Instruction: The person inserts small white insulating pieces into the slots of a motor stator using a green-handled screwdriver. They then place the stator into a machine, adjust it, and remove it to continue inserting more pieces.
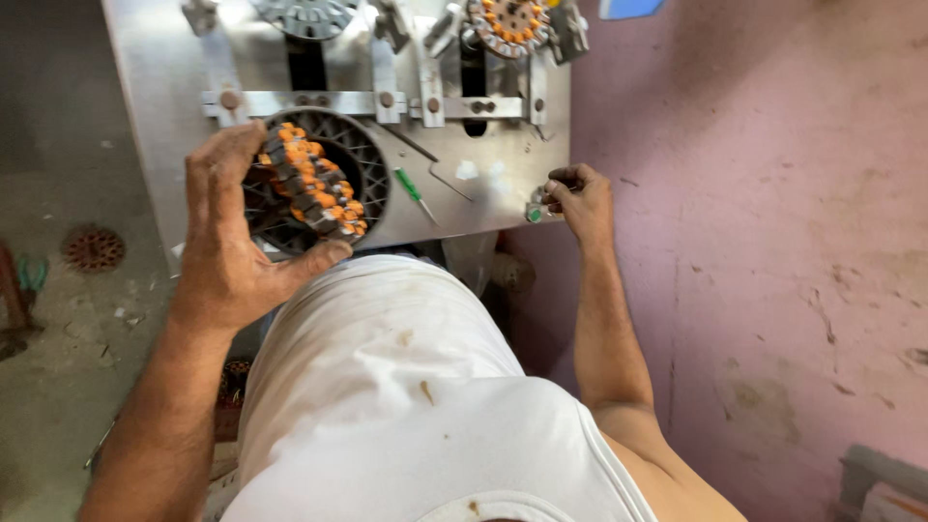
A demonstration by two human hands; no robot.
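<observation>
Both arms reach forward: the left hand point(237, 227) curled in a grasp, the right hand point(580, 198) with fingers bent.

1. Blue card or label point(630, 8): flat, light blue with a pale edge, at the top edge against the pink wall point(773, 193), just right of the metal machine plate point(155, 116); cut off by the frame.
2. No packages or screens in view.

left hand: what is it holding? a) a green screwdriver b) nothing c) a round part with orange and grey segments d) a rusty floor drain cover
c: the left hand grips a ring-shaped part with orange and grey segments over the machine's round black fixture; the green screwdriver lies untouched on the metal plate.
</observation>
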